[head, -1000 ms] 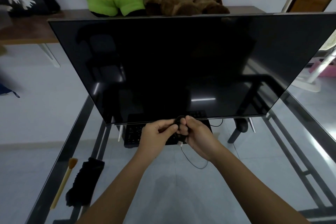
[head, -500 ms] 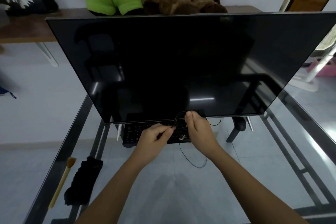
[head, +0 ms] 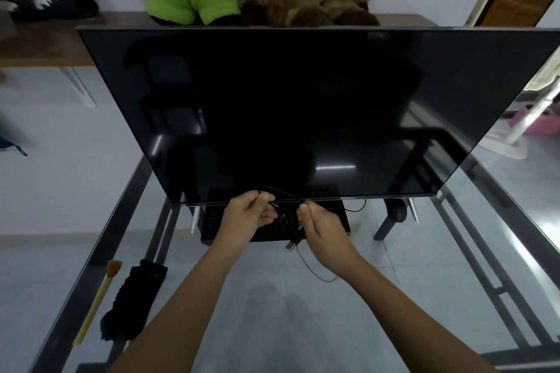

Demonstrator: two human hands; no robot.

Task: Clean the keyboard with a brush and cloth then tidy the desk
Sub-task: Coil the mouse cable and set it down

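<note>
Head view: the black keyboard [head: 212, 223] lies on the glass surface [head: 272, 312], under the dark monitor's [head: 303, 115] lower edge. Just above it your left hand [head: 248, 218] and right hand [head: 321, 227] each pinch a thin black cable [head: 303, 263] looped between them, its USB plug [head: 292, 245] hanging by your right hand. Well to the left, the brush [head: 95, 304] lies beside the black cloth [head: 133, 303], near the surface's edge.
</note>
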